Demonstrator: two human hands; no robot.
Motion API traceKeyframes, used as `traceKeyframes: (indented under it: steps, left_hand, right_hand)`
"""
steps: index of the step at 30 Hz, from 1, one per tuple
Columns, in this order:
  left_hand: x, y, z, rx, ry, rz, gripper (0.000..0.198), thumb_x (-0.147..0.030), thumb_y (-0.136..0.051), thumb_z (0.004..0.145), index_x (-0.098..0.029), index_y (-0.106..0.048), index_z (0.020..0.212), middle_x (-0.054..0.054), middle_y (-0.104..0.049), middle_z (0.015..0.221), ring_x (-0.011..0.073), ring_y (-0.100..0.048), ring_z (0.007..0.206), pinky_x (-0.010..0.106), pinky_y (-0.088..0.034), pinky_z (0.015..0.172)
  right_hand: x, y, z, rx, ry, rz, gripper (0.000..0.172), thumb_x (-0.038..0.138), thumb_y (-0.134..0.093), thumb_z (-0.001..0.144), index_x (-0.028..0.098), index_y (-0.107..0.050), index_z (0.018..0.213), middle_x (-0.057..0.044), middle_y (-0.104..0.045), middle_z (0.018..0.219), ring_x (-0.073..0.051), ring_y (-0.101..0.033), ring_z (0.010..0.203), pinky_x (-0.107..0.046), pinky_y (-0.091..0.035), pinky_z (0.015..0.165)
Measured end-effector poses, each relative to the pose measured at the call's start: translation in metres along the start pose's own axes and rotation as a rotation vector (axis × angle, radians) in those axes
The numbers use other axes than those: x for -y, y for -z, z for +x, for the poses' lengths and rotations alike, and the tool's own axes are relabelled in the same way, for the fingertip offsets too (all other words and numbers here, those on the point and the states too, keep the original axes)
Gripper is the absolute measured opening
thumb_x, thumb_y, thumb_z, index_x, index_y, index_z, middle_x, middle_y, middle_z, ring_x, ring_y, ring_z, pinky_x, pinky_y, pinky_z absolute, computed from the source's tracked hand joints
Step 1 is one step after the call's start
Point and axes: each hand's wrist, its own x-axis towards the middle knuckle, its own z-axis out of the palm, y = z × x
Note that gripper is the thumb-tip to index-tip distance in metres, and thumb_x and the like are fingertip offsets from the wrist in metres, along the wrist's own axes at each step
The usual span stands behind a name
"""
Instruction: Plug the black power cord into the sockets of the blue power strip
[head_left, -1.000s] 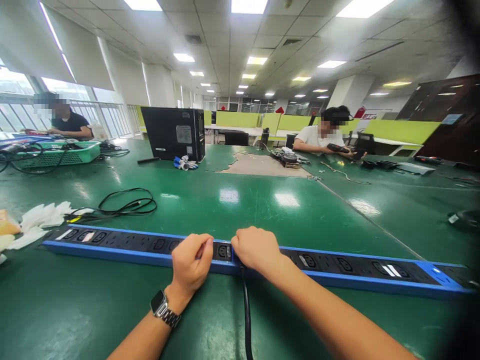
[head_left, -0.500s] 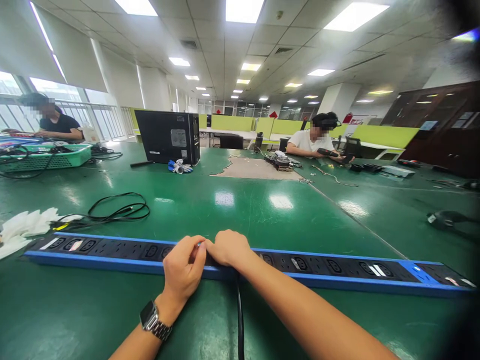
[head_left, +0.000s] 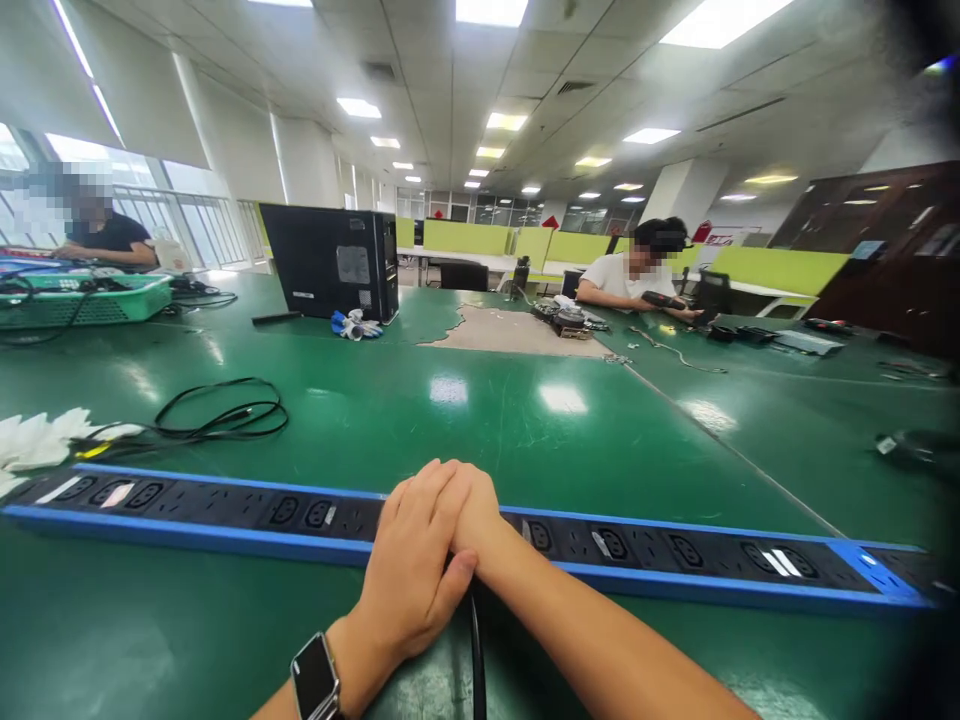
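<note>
A long power strip [head_left: 645,585], black-faced with blue edges and several sockets, lies across the green table [head_left: 600,440]. My left hand [head_left: 416,565], wearing a watch [head_left: 315,677] on its wrist, rests over my right hand [head_left: 480,505] at the middle of the strip. The left fingers lie along the back of the right hand, thumb stretched out near its wrist. Most right fingers are hidden beneath the left hand, so whether they hold anything does not show. A black cable [head_left: 478,660] runs from below my hands toward me.
A coiled black cable [head_left: 225,432] and white cloth-like material [head_left: 37,437] lie at the left. Farther back stand a black computer case [head_left: 330,262] and a green basket [head_left: 112,303]. Two people sit across the table; one [head_left: 634,275] holds a dark tool.
My left hand has moved from beside my right hand to on top of it, its curled fingers now straightened. The view has shifted slightly.
</note>
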Motion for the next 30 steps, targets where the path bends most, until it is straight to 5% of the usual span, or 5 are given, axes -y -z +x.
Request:
traceKeyframes:
  steps: [8,12,17,24,30]
  left_hand:
    - [0.011,0.012,-0.008,-0.386,-0.006,0.052,0.024,-0.027,-0.037,0.095,-0.021,-0.052,0.112,0.010,-0.059,0.104,0.0246,-0.053,0.100,0.041,-0.042,0.087]
    - [0.026,0.024,-0.011,-0.507,0.040,0.065,0.011,-0.021,-0.040,0.092,-0.022,-0.050,0.087,0.004,-0.053,0.080,0.0202,-0.049,0.077,0.036,-0.039,0.072]
    - [0.031,0.025,-0.007,-0.485,0.064,0.046,0.016,-0.019,-0.044,0.090,-0.022,-0.044,0.074,-0.002,-0.044,0.065,0.0160,-0.041,0.062,0.031,-0.034,0.061]
    - [0.033,0.026,-0.006,-0.471,0.174,0.048,0.017,-0.022,-0.049,0.089,-0.022,-0.047,0.073,-0.004,-0.042,0.060,0.0121,-0.041,0.054,0.026,-0.035,0.054]
    - [0.001,0.022,-0.010,-0.323,0.029,-0.081,0.016,-0.016,-0.051,0.088,-0.021,-0.051,0.073,-0.005,-0.049,0.056,0.0094,-0.044,0.047,0.024,-0.031,0.047]
  right_hand:
    - [-0.029,-0.001,-0.004,-0.103,-0.065,0.393,0.044,0.029,-0.028,0.097,0.019,-0.071,0.099,-0.006,-0.075,0.095,-0.015,-0.069,0.081,-0.022,-0.050,0.067]
    - [-0.065,0.017,-0.034,-0.148,0.003,0.587,0.030,0.017,-0.044,0.084,0.017,-0.069,0.101,-0.003,-0.072,0.086,-0.014,-0.064,0.076,-0.022,-0.047,0.066]
    - [-0.077,0.031,-0.066,0.132,0.182,0.430,0.045,0.021,-0.074,0.065,0.026,-0.066,0.109,0.002,-0.069,0.088,-0.014,-0.059,0.073,-0.022,-0.039,0.060]
    - [-0.056,-0.004,-0.051,-0.154,0.238,0.104,0.053,0.068,-0.070,0.068,0.022,-0.064,0.096,-0.002,-0.071,0.089,-0.020,-0.064,0.080,-0.026,-0.030,0.059]
    - [-0.057,-0.005,-0.051,-0.202,0.297,-0.083,0.044,0.061,-0.051,0.088,0.019,-0.065,0.091,-0.005,-0.072,0.087,-0.019,-0.065,0.077,-0.027,-0.026,0.057]
